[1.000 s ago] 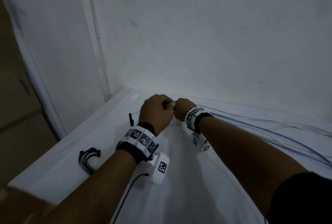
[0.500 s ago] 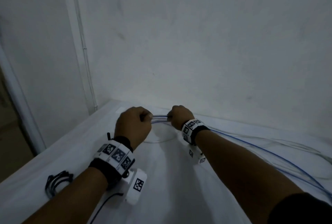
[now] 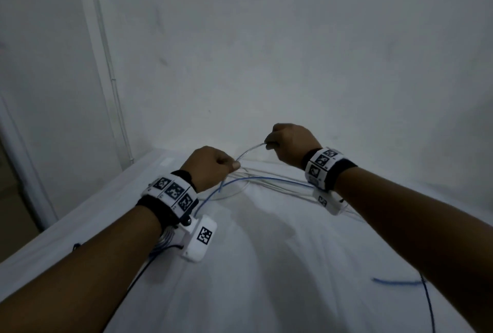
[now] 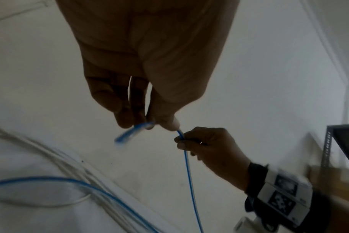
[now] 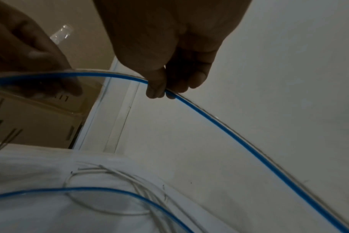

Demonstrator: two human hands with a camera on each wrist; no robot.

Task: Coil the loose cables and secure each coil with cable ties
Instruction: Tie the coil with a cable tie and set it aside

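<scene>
Blue cable (image 3: 250, 151) stretched between hands — left hand (image 3: 210, 167), right hand (image 3: 290, 143), each grip pinching it

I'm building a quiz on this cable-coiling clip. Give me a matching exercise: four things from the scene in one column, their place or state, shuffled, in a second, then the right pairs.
Things:
1. left hand
2. right hand
3. blue cable
4. white cables

Place or state:
A. lying loose on the white table
B. raised higher, nearer the wall, pinching the cable
C. strung in the air between the two hands
D. lower, nearer the table's edge, pinching the cable by its short free end

Pairs: 1-D, 2-B, 3-C, 4-A
</scene>
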